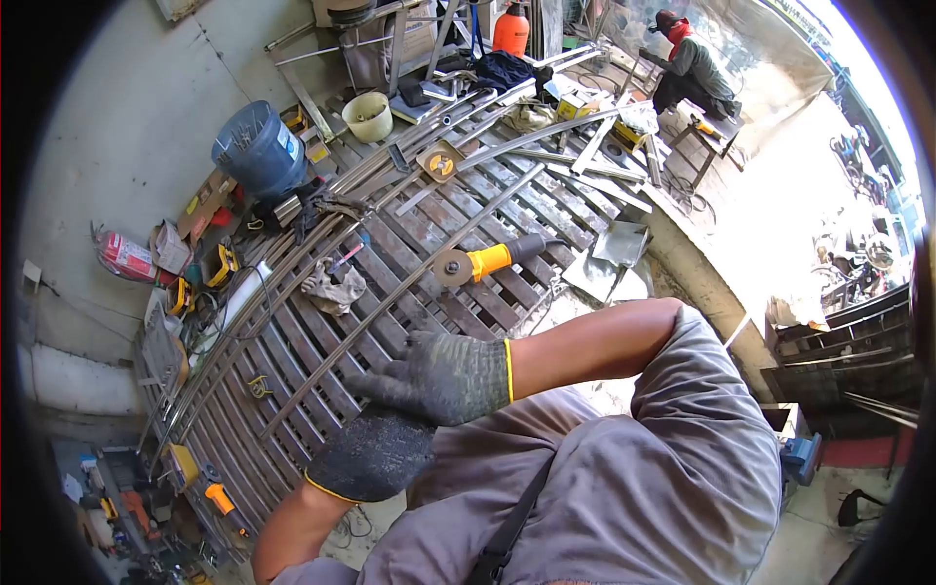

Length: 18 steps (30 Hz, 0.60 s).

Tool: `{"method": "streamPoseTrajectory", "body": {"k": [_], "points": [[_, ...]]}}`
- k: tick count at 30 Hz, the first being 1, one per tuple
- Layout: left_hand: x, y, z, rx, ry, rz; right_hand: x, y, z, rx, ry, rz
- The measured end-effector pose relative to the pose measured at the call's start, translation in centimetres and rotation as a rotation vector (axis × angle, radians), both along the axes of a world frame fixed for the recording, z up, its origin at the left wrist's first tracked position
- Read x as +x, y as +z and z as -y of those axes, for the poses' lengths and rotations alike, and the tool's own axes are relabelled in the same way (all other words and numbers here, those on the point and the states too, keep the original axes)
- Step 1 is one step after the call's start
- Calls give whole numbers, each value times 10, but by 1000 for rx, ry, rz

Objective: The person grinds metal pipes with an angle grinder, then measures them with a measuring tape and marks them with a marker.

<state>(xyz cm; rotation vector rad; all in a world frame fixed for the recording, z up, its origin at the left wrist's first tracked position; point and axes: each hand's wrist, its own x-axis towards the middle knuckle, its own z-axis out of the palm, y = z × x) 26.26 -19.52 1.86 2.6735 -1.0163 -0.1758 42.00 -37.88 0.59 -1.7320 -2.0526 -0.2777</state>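
Note:
Both hands wear dark work gloves and meet in front of the body. My right hand (pixel 439 378), in a grey glove with a yellow cuff edge, lies across the top of my left hand, its visible fingers stretched toward the left of the view. Beneath it is my left hand (pixel 375 454) in a black glove, its fingers hidden. No tool shows in either hand. Beyond them, an orange and black angle grinder (pixel 492 260) rests on the slatted metal surface (pixel 390 255). A crumpled cloth glove (pixel 334 287) lies farther left.
A blue bucket (pixel 259 148) holding thin rods and a cream bucket (pixel 368 117) stand at the far side. Long metal bars (pixel 468 222) cross the slats. A person (pixel 690 66) sits at the back right. An orange tool (pixel 219 498) lies lower left.

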Motion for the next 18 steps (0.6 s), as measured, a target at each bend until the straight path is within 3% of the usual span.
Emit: {"method": "streamPoseTrajectory", "body": {"k": [2,3,5,6,8,10,12,14,16,18], "points": [[-1,-7,-6,67,-25,-18,2,-5,7,-144,12,-30],[-7,-10,-8,31,-33,-7,1,-13,11,-6,35,48],[-23,-15,-17,-36,-58,7,5,11,27,-14,-19,133],[-30,-5,-24,61,-19,55,14,22,36,-19,-41,179],[-46,27,-44,260,63,243,61,-13,49,28,-120,228],[-59,44,-75,486,146,589,98,39,76,-399,-458,-32],[-72,19,-102,443,630,563,110,35,93,-541,-681,-25],[-56,4,-87,66,775,505,93,24,76,-390,-596,-63],[-34,-13,-50,-341,767,301,65,0,46,-129,-416,-6],[-15,-38,-34,-489,697,286,46,-6,39,-287,-420,-83]]}}
